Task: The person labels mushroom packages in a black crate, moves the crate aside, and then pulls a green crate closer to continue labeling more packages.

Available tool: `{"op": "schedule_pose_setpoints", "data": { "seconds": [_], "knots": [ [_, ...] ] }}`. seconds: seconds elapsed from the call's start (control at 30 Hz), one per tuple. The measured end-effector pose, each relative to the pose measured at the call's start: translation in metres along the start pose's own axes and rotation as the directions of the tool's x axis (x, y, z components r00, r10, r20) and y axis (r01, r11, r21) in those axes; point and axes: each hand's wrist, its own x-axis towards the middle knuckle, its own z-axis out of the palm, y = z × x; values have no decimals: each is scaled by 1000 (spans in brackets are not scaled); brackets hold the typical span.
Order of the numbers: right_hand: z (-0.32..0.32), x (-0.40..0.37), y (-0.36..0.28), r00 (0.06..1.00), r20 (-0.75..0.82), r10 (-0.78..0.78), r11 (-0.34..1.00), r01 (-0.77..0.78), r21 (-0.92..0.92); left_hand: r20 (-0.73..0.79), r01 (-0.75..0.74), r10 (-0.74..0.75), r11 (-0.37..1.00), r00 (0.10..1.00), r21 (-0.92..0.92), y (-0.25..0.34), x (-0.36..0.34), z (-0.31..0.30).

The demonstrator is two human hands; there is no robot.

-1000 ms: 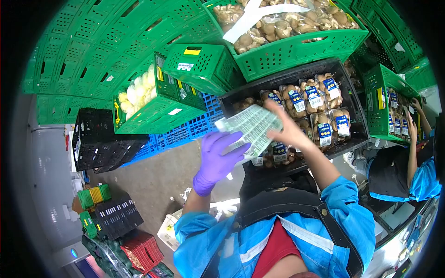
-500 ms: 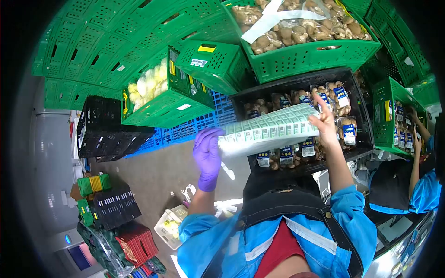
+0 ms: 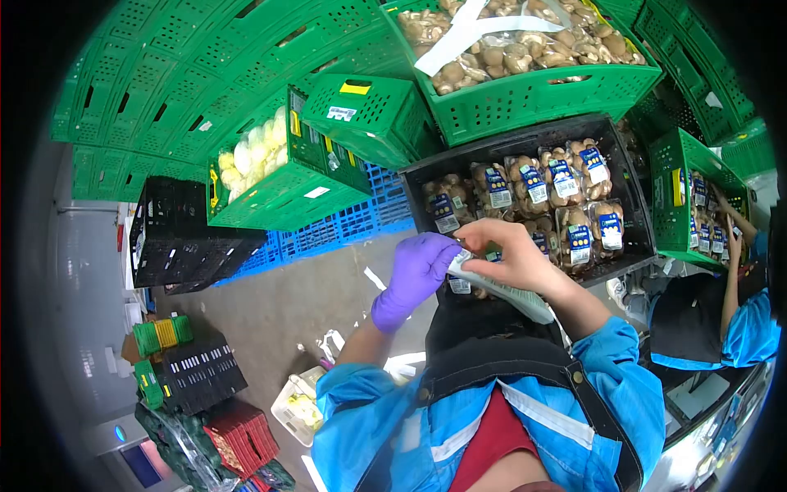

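My left hand [image 3: 418, 275], in a purple glove, pinches one end of a stack of printed label sheets [image 3: 520, 302]. Bare, my right hand [image 3: 512, 256] is at the same end, its thumb close to the sheets' edge and its fingers apart from the thumb; whether it grips a sheet is unclear. The stack hangs toward my apron, partly hidden by my right hand. Just beyond my hands lies a black crate [image 3: 638, 193] holding several labelled packs of mushrooms [image 3: 564, 179].
A green crate [image 3: 533, 102] of loose mushrooms stands behind the black one. To the left are a green crate of pale vegetables [image 3: 291, 193] and a blue pallet [image 3: 328, 238]. At right, a co-worker's hands [image 3: 732, 234] reach into a green crate [image 3: 674, 217].
The sheets have turned from spread wide between my hands to hanging toward my body. My left hand has moved right and my right hand left, so they now meet.
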Motion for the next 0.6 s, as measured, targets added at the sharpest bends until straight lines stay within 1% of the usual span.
{"op": "schedule_pose_setpoints", "data": {
  "seconds": [0.03, 0.1, 0.13, 0.17, 0.2, 0.23, 0.27, 0.33, 0.4, 0.43, 0.47, 0.5, 0.53, 0.6],
  "knots": [
    [2, 0, 2, 1000, -6, 2, 1000, -2, -2, 4, -5, 5, 1000, 1000, -4, 2, 1, 1],
    [4, -1, 3, 996, -75, 48, 998, -44, 51, -6, 194, -196, 975, 981, -107, 6, 2, 1],
    [6, -3, 5, 991, -134, 6, 1000, -3, 18, -6, 195, -197, 975, 980, -108, 6, 2, 3],
    [8, -3, 8, 991, -133, 6, 1000, -4, 18, -15, 227, -228, 973, 973, -46, 5, 2, 4],
    [10, -3, 11, 984, -167, -56, 997, 47, -57, -25, 259, -258, 966, 966, 15, 4, 2, 5],
    [10, -3, 12, 973, -198, -120, 987, 94, -133, -25, 259, -259, 966, 966, 15, 4, 3, 6],
    [9, -3, 11, 973, -199, -119, 987, 93, -134, -31, 237, -237, 972, 971, -3, 3, 4, 7],
    [3, -3, 10, 989, -136, 63, 997, -57, 48, -26, 206, -207, 978, 978, -29, 5, 8, 9],
    [1, -3, 12, 987, -138, 86, 995, -79, 57, 15, 295, -295, 954, 955, -58, 9, 11, 9],
    [-1, -4, 14, 986, -131, 105, 993, -96, 70, 41, 279, -276, 957, 960, -77, 7, 11, 12],
    [-1, -5, 19, 987, -113, 116, 990, -106, 89, 64, 305, -301, 950, 951, -65, 3, 9, 14],
    [-2, -5, 18, 979, -142, 148, 984, -131, 120, 85, 331, -326, 942, 942, -51, 1, 10, 16],
    [-5, -5, 19, 978, -139, 158, 982, -142, 122, 108, 317, -309, 946, 945, -69, 2, 12, 18],
    [-10, -9, 28, 983, -108, 150, 977, -131, 168, 150, 383, -366, 918, 918, -103, 3, 16, 21]
  ]
}}
